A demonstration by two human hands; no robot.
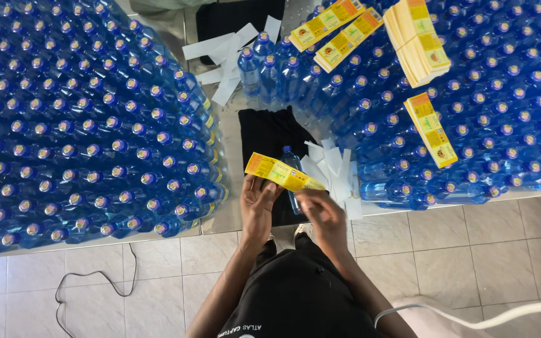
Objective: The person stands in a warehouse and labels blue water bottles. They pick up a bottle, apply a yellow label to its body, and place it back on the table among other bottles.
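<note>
1. Nearest, pale square floor tiles [446, 250] run under the person, with a thin black cable [95, 278] looped on them at the left and a white cable [471, 316] at the lower right.
2. The left hand [257, 206] pinches the near-left end of a yellow label [281, 173]; the right hand [322, 209] grips the label's other end, both closed on it, over the counter's front edge.
3. The label is a long yellow strip with orange and red print, stretched slantwise across a single blue bottle [292, 169] that shows behind it above a black cloth [264, 134].
4. White backing strips [333, 166] lie heaped just right of the bottle.
5. The metal counter [226, 213] carries dense ranks of capped blue bottles [82, 125] on both sides.
6. Farther off, stacks of yellow labels [417, 40] rest atop the right-hand bottles, and more white strips [226, 53] lie behind.
</note>
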